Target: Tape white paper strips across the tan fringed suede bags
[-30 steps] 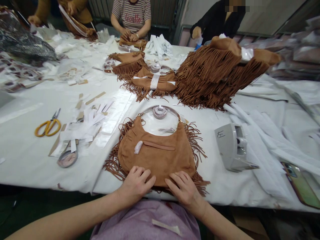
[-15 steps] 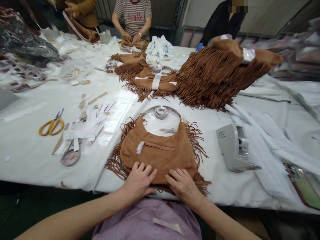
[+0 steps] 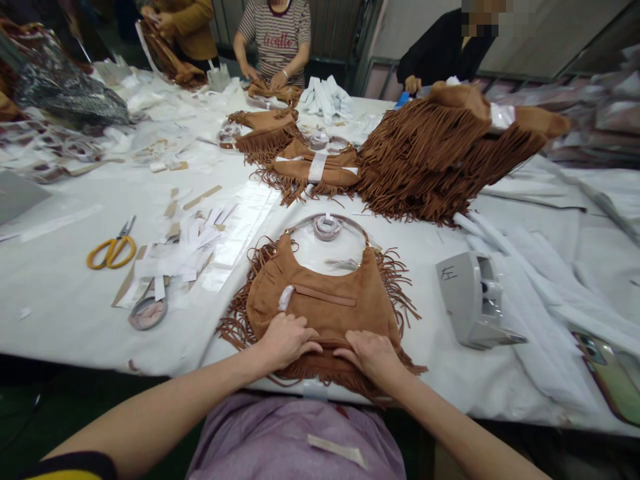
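**Brown bag: lower edge under handling**

Clock positions are taken from the bag's centre, 12 being straight ahead. The bag lies zip side up on the white-covered table, handle at 12, lower edge at 6.

The left hand is at 7, the right hand at 5. Fingers of both are bent over the lower edge; thumbs point inward, apart. Whether fabric is pinched cannot be told. The step in hand is judged to be straightening or turning that edge. The next move appears to call for an even hold, the fringe kept out of the fingers.

Surroundings: coiled strap at 12, inside the handle loop; heaped fringed bags at 1; grey dispenser at 3; scissors between 9 and 10; paper scraps at 10. Loose fringe is the only likely obstruction noted.
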Available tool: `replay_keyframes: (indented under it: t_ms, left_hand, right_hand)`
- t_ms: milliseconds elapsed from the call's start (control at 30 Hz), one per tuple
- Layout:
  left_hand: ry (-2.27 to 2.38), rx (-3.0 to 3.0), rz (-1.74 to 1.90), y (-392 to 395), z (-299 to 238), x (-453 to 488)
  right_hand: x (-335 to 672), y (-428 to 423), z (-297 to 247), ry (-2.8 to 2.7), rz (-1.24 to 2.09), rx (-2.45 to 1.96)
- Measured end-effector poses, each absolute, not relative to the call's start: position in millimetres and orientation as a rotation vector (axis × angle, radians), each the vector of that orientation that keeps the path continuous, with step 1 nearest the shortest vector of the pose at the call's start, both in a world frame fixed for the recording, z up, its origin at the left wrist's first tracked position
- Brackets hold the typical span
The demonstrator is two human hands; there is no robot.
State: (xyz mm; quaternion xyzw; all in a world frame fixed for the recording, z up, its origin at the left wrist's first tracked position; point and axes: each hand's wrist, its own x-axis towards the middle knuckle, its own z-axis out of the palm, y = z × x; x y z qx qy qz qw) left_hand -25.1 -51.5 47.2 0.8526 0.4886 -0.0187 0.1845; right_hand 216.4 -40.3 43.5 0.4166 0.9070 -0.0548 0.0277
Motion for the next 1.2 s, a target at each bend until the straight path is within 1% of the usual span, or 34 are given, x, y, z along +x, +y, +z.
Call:
replay_keyframes:
  t_ms: [167,300,500,667,867,967,1100,1200]
  left_hand:
    - [1.499,2.344,-0.054,-42,38,-26]
    - [1.571,2.355,-0.076,-41,35,-36]
    - [1.683,2.502,-0.114,-50,31,-75]
    - [1.692,2.556,-0.103,-50,29,-87]
    - [1.643,2.593,-0.091,-36,33,-82]
    - [1.533,2.708,-0.077,-28,38,-81]
    - [1.356,2.795,-0.053,-19,38,-86]
    - [1.289,2.763,0.0,-15,31,-93]
  right_hand:
    - [229,-35,36,2.758,-0.107,1.425]
    - [232,-27,31,2.734,-0.164,1.427]
    - [230,-20,29,2.688,-0.246,1.454]
    - [228,-17,29,2.661,-0.282,1.47]
    - [224,-17,25,2.584,-0.176,1.551]
    - [219,-14,29,2.655,-0.111,1.442]
    - [217,1,37,2.914,-0.035,1.096]
    - [222,13,34,3.039,-0.108,0.977]
